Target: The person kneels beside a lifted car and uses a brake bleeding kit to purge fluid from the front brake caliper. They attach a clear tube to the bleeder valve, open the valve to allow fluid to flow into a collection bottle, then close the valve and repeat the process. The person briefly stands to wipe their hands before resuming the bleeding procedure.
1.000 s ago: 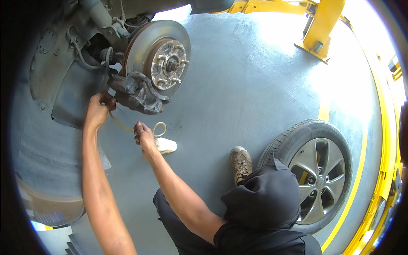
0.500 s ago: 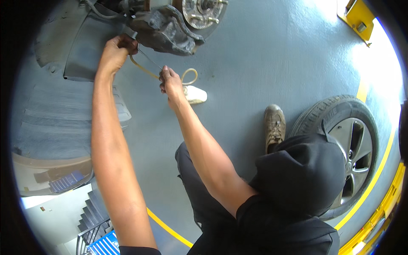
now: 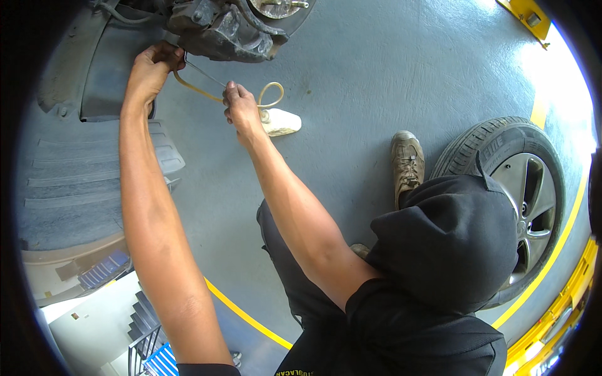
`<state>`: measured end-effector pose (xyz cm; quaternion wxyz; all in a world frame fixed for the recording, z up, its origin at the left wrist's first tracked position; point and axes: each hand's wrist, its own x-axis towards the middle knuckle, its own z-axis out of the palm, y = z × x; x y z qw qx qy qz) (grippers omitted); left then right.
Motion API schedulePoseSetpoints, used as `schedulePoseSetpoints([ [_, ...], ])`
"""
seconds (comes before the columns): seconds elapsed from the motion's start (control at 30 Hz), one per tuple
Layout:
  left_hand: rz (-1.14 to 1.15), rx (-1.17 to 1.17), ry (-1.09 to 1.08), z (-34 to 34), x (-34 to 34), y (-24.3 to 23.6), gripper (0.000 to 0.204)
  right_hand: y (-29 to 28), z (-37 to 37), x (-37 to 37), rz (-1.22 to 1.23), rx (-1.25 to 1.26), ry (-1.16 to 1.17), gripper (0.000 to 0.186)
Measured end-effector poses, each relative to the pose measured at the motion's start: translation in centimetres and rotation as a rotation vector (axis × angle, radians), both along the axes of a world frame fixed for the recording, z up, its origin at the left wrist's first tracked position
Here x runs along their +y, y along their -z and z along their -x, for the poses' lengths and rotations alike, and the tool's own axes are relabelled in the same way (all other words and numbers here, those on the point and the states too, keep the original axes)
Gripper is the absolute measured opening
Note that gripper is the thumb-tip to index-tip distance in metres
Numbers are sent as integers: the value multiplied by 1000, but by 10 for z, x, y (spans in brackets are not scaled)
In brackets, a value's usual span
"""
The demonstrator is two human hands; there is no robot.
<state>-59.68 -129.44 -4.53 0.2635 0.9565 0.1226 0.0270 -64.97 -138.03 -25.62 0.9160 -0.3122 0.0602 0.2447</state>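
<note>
My left hand (image 3: 153, 67) is closed by the brake caliper (image 3: 229, 36), its fingers pinching the end of a thin yellowish tube (image 3: 197, 89). My right hand (image 3: 242, 108), lower and to the right, is wrapped round a slim metal wrench (image 3: 205, 72). The wrench slants up toward my left fingers, which hide its far end. Behind my right hand the tube passes, then curls into a loop and drops to a whitish plastic bottle (image 3: 283, 123) on the floor. My right wrist partly covers the bottle.
A wheel hub with studs (image 3: 276, 7) is at the top edge. The wheel-well liner (image 3: 119, 69) and body panels lie left. On the grey floor (image 3: 351, 75), a removed wheel (image 3: 533, 200) lies at right, near a brown shoe (image 3: 407, 161). A yellow metal stand (image 3: 530, 19) is top right.
The whole view has shifted, so caliper, hands and bottle sit higher and farther left. Both hands keep their grip, with little visible movement relative to the caliper.
</note>
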Motion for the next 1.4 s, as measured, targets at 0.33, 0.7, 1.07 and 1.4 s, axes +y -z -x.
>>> schedulePoseSetpoints([
  [0.33,-36,-4,4,2,-6,-1,13,-1,-2,-2,34,4,-12,42],
  [0.7,-35,-2,-12,4,-2,1,16,-1,-2,-3,-5,17,-43,42],
  [1.07,-39,1,-7,1,1,2,14,0,-3,-3,-6,13,-46,42],
  [1.4,-43,-17,6,3,4,5,15,-1,-2,-4,5,14,-33,42],
])
